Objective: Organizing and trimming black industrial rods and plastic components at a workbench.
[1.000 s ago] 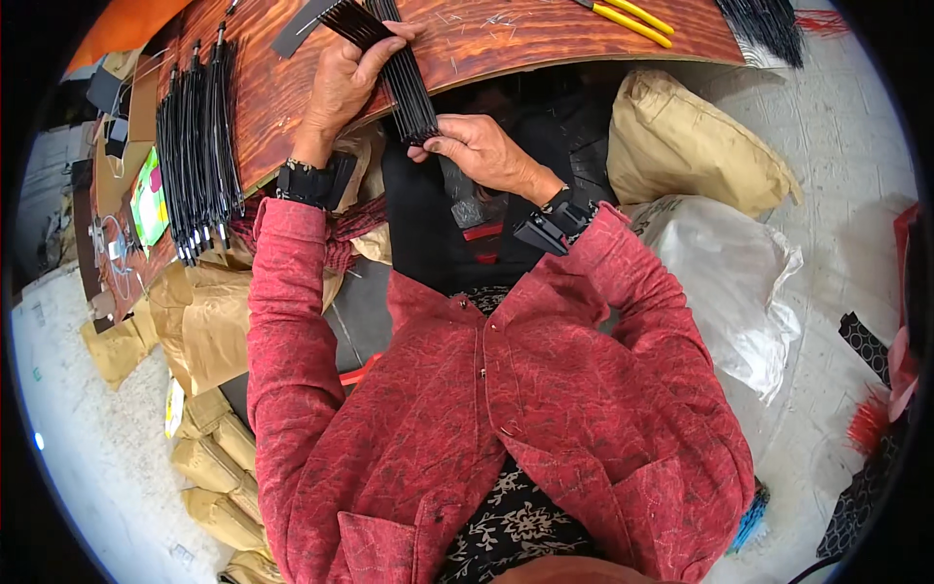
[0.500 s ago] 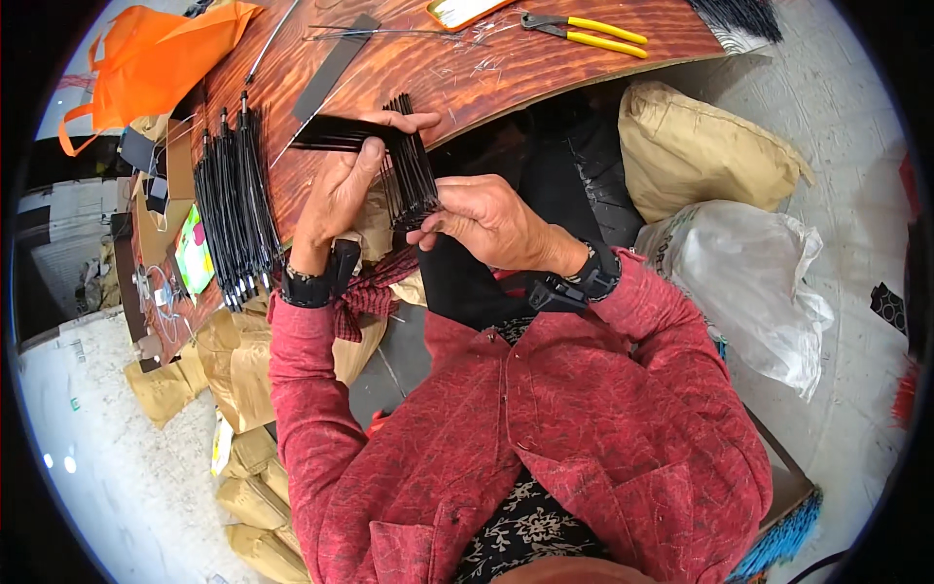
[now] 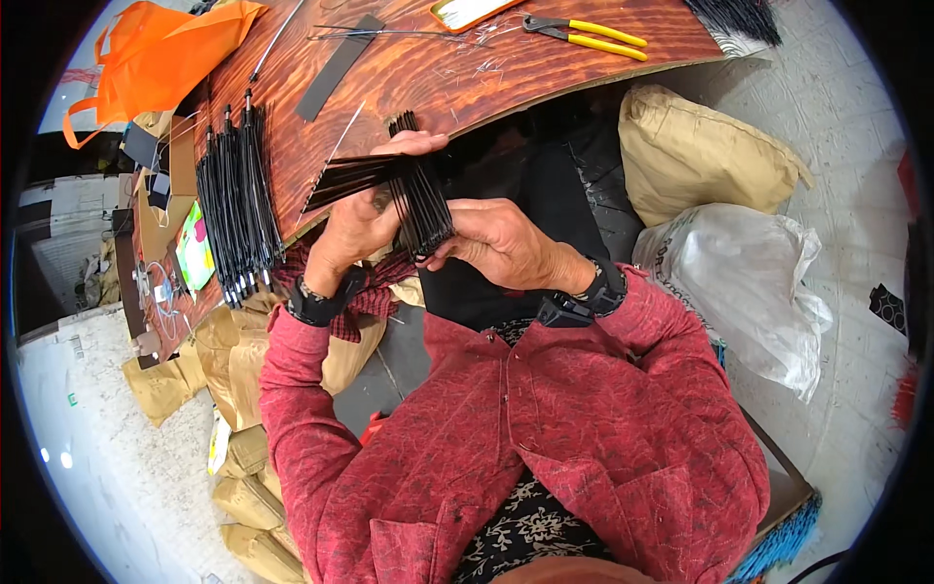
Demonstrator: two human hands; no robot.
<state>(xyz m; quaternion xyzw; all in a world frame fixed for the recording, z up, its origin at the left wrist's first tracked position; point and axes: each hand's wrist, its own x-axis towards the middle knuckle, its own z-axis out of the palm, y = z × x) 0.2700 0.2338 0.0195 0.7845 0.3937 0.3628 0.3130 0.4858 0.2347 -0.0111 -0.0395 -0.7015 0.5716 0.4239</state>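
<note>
Holding one bundle of slender black rods [image 3: 420, 200] between them, the person's two hands meet just off the near edge of a wood-grained table [image 3: 467, 102]. The bundle shows two parts: one set runs roughly up and down, and a second fans out leftward across it; the rods overlap too closely to count. The right hand [image 3: 506, 243] pinches the lower end of the upright set between its thumb and bent fingers. The left hand [image 3: 358, 229] is wrapped about the crossing, its fingertips lying close together beyond the fanned rods; whether its thumb presses on them cannot be told. Two black wristbands are worn, one on the left wrist [image 3: 316, 304], one on the right wrist [image 3: 584, 300]. On the table are one pair of yellow-handled pliers [image 3: 605, 39], one flat dark grey strip [image 3: 334, 80], one orange-rimmed tray [image 3: 472, 10] cut by the upper edge of view, and one group of black rods [image 3: 238, 209] at the left, with three tips standing out at its upper end. One orange bag [image 3: 170, 54] lies at the upper left. To the right, below the table, sit one tan sack [image 3: 700, 156] and one whitish plastic bag [image 3: 744, 292], just beside each other.
</note>
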